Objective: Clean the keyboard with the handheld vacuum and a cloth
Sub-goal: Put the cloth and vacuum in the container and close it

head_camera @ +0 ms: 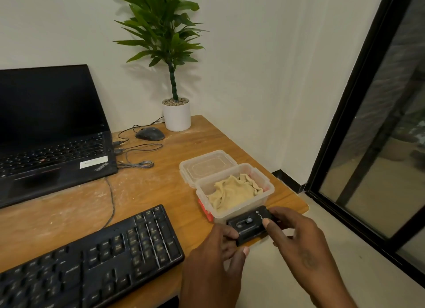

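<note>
A black keyboard (92,259) lies at the wooden desk's front edge. Right of it, both hands hold a small black handheld vacuum (249,226) just in front of a clear plastic box (266,192). My left hand (220,257) grips the vacuum's near left end. At the right end, my right hand (296,238) pinches it, thumb on top near the slider switch. A crumpled beige cloth (234,190) lies inside the box.
The box's clear lid (207,164) lies behind it. An open black laptop (50,132) sits at the back left, with cables (133,156) and a black mouse (150,133) beside it. A potted plant (176,114) stands in the corner. The desk (161,192) ends at right near a dark-framed glass door (372,146).
</note>
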`<move>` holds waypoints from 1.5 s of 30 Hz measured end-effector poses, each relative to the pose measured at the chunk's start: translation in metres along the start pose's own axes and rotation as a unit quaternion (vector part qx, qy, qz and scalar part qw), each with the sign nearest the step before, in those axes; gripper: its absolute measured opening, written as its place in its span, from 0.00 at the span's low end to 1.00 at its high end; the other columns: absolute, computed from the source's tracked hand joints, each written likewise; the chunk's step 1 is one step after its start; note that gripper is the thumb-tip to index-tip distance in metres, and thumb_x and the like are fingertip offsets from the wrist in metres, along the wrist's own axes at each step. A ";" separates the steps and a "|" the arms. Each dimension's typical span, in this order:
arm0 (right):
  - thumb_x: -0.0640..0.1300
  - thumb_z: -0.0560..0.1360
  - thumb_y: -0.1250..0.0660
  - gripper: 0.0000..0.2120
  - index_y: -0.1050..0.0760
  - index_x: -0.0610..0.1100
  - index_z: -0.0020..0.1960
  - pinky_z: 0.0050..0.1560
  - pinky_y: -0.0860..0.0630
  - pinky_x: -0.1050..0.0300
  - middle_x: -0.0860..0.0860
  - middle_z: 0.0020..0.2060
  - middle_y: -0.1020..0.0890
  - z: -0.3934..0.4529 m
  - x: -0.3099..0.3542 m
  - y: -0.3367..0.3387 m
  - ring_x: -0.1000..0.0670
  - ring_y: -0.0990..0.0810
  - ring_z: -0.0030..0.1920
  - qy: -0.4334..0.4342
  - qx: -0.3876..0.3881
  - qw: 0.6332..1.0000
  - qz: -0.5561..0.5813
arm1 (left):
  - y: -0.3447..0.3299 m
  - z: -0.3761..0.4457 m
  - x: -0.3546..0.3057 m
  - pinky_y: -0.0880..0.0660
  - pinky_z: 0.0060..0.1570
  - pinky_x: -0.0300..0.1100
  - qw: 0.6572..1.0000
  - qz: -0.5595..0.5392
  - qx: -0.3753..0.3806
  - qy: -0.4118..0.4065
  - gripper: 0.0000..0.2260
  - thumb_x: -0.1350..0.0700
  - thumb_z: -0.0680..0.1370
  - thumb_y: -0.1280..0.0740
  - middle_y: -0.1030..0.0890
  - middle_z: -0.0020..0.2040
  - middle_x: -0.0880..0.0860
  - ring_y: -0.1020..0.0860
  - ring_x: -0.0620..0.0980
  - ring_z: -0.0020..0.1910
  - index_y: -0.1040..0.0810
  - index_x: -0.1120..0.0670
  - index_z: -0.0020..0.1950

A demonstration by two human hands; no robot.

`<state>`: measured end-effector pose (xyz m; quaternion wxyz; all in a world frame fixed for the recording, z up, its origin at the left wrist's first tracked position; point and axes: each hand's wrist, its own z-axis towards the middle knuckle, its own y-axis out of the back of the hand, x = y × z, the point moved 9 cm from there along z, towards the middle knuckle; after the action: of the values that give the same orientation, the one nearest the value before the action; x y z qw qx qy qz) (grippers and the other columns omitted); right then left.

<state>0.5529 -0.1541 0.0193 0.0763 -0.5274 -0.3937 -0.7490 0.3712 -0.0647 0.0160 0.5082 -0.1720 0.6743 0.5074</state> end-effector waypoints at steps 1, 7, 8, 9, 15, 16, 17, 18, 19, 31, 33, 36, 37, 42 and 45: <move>0.49 0.78 0.29 0.07 0.18 0.56 0.56 0.41 0.25 0.66 0.62 0.44 0.16 0.000 -0.001 -0.001 0.67 0.20 0.47 -0.001 -0.001 1.000 -0.003 | -0.002 -0.001 -0.001 0.22 0.57 0.31 1.000 0.001 0.002 0.005 0.12 0.49 0.78 0.24 0.18 0.46 0.33 0.20 0.25 0.50 0.27 0.38 0.50; 0.46 0.76 0.27 0.08 0.18 0.53 0.55 0.41 0.26 0.63 0.59 0.45 0.17 -0.007 -0.002 0.002 0.60 0.20 0.48 -0.018 -0.046 0.999 0.022 | -0.003 -0.007 -0.011 0.25 0.56 0.26 1.000 0.015 0.008 -0.011 0.08 0.46 0.79 0.27 0.29 0.52 0.16 0.22 0.23 0.53 0.25 0.37 0.49; 0.45 0.76 0.27 0.08 0.18 0.53 0.54 0.42 0.26 0.63 0.58 0.44 0.17 -0.009 -0.001 0.004 0.60 0.19 0.48 -0.019 -0.054 0.998 0.028 | -0.002 -0.009 -0.015 0.25 0.56 0.25 1.000 0.011 0.007 -0.014 0.07 0.46 0.79 0.27 0.34 0.53 0.13 0.23 0.22 0.53 0.24 0.36 0.50; 0.45 0.76 0.27 0.07 0.18 0.54 0.53 0.42 0.26 0.63 0.58 0.44 0.17 -0.010 0.000 0.006 0.58 0.19 0.48 -0.018 -0.063 0.997 0.037 | 0.000 -0.012 -0.019 0.24 0.57 0.27 1.000 0.002 0.007 -0.018 0.11 0.44 0.78 0.27 0.35 0.54 0.12 0.23 0.21 0.52 0.27 0.33 0.54; 0.44 0.74 0.25 0.09 0.20 0.54 0.52 0.40 0.31 0.70 0.56 0.47 0.18 -0.017 0.029 0.029 0.64 0.21 0.48 0.019 -0.126 0.988 0.086 | 0.015 -0.020 -0.047 0.22 0.56 0.30 0.993 -0.046 -0.059 -0.090 0.18 0.41 0.74 0.29 0.26 0.54 0.18 0.21 0.25 0.52 0.32 0.26 0.59; 0.45 0.74 0.26 0.09 0.20 0.54 0.53 0.41 0.30 0.70 0.58 0.47 0.19 -0.015 0.040 0.032 0.68 0.22 0.49 0.037 -0.129 0.987 0.086 | 0.017 -0.020 -0.053 0.23 0.53 0.27 0.991 -0.033 -0.070 -0.108 0.16 0.44 0.76 0.26 0.24 0.54 0.20 0.20 0.25 0.51 0.28 0.29 0.57; 0.46 0.75 0.27 0.09 0.20 0.55 0.53 0.42 0.29 0.69 0.60 0.47 0.19 -0.012 0.051 0.035 0.68 0.22 0.49 0.057 -0.130 0.986 0.088 | 0.020 -0.018 -0.058 0.23 0.50 0.26 0.989 -0.024 -0.081 -0.124 0.12 0.49 0.76 0.24 0.21 0.52 0.24 0.20 0.26 0.50 0.23 0.35 0.54; 0.47 0.75 0.28 0.08 0.20 0.56 0.53 0.43 0.27 0.67 0.61 0.46 0.19 -0.008 0.062 0.037 0.67 0.22 0.50 0.078 -0.130 0.985 0.087 | 0.025 -0.014 -0.061 0.23 0.47 0.24 0.984 -0.025 -0.103 -0.141 0.10 0.53 0.76 0.22 0.17 0.49 0.30 0.19 0.27 0.49 0.20 0.39 0.48; 0.48 0.76 0.29 0.07 0.21 0.57 0.53 0.44 0.26 0.65 0.62 0.47 0.19 -0.001 0.072 0.037 0.66 0.22 0.50 0.097 -0.129 0.984 0.078 | 0.031 -0.008 -0.064 0.23 0.45 0.23 0.981 -0.037 -0.123 -0.145 0.12 0.56 0.76 0.22 0.16 0.46 0.33 0.18 0.28 0.48 0.20 0.40 0.46; 0.51 0.83 0.37 0.11 0.17 0.52 0.59 0.36 0.32 0.63 0.53 0.48 0.16 0.066 0.090 -0.031 0.54 0.24 0.44 0.110 0.028 0.964 -0.242 | 0.043 0.074 -0.038 0.16 0.40 0.42 0.993 0.038 -0.092 -0.071 0.07 0.54 0.79 0.25 0.16 0.39 0.41 0.18 0.34 0.39 0.20 0.42 0.47; 0.51 0.83 0.37 0.11 0.17 0.52 0.60 0.37 0.32 0.63 0.52 0.50 0.15 0.068 0.090 -0.036 0.54 0.24 0.44 0.111 0.038 0.959 -0.259 | 0.042 0.080 -0.038 0.17 0.40 0.42 0.993 0.074 -0.069 -0.068 0.07 0.53 0.79 0.25 0.16 0.36 0.42 0.18 0.36 0.36 0.21 0.43 0.47; 0.51 0.83 0.36 0.12 0.18 0.51 0.61 0.39 0.31 0.61 0.50 0.51 0.15 0.069 0.089 -0.038 0.52 0.25 0.43 0.121 0.033 0.951 -0.281 | 0.040 0.088 -0.040 0.20 0.37 0.36 0.990 0.118 -0.040 -0.070 0.07 0.53 0.79 0.26 0.16 0.35 0.43 0.18 0.38 0.34 0.22 0.43 0.46; 0.50 0.83 0.36 0.12 0.18 0.51 0.62 0.40 0.30 0.61 0.50 0.51 0.15 0.069 0.089 -0.039 0.52 0.24 0.44 0.122 0.030 0.950 -0.287 | 0.038 0.091 -0.040 0.19 0.36 0.37 0.989 0.126 -0.030 -0.070 0.07 0.53 0.80 0.26 0.16 0.36 0.44 0.17 0.39 0.34 0.22 0.43 0.47; 0.51 0.82 0.36 0.12 0.17 0.52 0.60 0.39 0.27 0.63 0.52 0.48 0.15 0.068 0.084 -0.040 0.53 0.21 0.45 0.128 0.026 0.944 -0.303 | 0.030 0.099 -0.041 0.17 0.45 0.47 0.982 0.174 -0.007 -0.076 0.05 0.52 0.80 0.28 0.15 0.39 0.47 0.16 0.44 0.38 0.22 0.44 0.50; 0.50 0.82 0.35 0.11 0.17 0.52 0.60 0.36 0.30 0.66 0.51 0.49 0.16 0.068 0.082 -0.041 0.54 0.23 0.43 0.131 0.021 0.943 -0.305 | 0.030 0.100 -0.041 0.17 0.44 0.48 0.979 0.184 -0.010 -0.084 0.05 0.54 0.80 0.30 0.15 0.39 0.47 0.17 0.45 0.39 0.22 0.44 0.50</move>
<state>0.5451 -0.0563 0.0771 -0.0938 -0.2779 -0.5380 -0.7903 0.4173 0.0225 0.0700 0.4586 -0.0068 0.6443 0.6119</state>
